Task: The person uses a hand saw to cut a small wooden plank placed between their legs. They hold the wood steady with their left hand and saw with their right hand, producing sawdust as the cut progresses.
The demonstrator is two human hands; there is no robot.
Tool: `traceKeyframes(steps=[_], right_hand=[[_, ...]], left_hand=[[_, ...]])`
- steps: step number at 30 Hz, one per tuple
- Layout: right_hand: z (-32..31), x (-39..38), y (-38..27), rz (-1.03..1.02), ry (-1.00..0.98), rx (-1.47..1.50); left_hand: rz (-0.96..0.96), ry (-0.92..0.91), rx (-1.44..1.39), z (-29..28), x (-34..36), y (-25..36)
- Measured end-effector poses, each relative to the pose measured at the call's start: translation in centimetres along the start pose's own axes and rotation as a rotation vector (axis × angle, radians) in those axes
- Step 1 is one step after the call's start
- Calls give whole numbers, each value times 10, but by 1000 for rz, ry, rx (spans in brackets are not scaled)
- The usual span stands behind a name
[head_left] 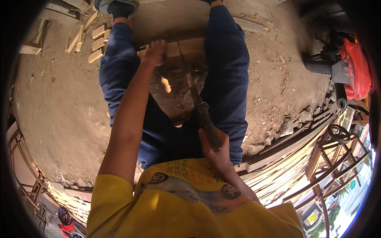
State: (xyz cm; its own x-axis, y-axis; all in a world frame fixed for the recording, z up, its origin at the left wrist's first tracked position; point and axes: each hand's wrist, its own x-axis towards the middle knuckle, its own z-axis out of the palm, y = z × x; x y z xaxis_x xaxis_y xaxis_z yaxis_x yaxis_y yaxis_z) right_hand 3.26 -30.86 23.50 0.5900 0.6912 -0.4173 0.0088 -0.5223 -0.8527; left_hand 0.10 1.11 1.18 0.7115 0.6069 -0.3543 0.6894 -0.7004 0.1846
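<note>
Head view, nearest first: at lower centre, the right hand (220,154) has its fingers wrapped around the handle of a saw (193,92), whose blade slants up toward upper centre. A loose grip there could let the blade twist and bind. Between the trousered legs (226,59), the right one lies close beside the blade, so a sideways slip might catch the cloth. Farther up, the wooden board (173,50) lies crosswise at upper centre, with the blade's far end over it; how deep any cut goes cannot be told. The left hand (154,54) presses on the board left of the blade, fingers laid over it; whether they curl under its far edge is hidden. If the blade jumped left, it could reach those fingers, and weak pressure could let the board roll or shift. Beyond, short wooden blocks (97,43) lie on the ground at upper left.
</note>
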Motion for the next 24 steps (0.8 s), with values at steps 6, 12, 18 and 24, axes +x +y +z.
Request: traceKeyframes(steps=[6, 12, 18, 24], right_hand=[[28, 94, 2, -6, -62, 7], [16, 28, 18, -132, 15, 11], [34, 111, 14, -18, -28, 41], [17, 65, 10, -5, 20, 3]], left_hand=[[7, 23, 50, 18, 0, -8], [18, 46, 129, -3, -8, 8], [-47, 285, 192, 30, -5, 3], [65, 429, 285, 36, -10, 9]])
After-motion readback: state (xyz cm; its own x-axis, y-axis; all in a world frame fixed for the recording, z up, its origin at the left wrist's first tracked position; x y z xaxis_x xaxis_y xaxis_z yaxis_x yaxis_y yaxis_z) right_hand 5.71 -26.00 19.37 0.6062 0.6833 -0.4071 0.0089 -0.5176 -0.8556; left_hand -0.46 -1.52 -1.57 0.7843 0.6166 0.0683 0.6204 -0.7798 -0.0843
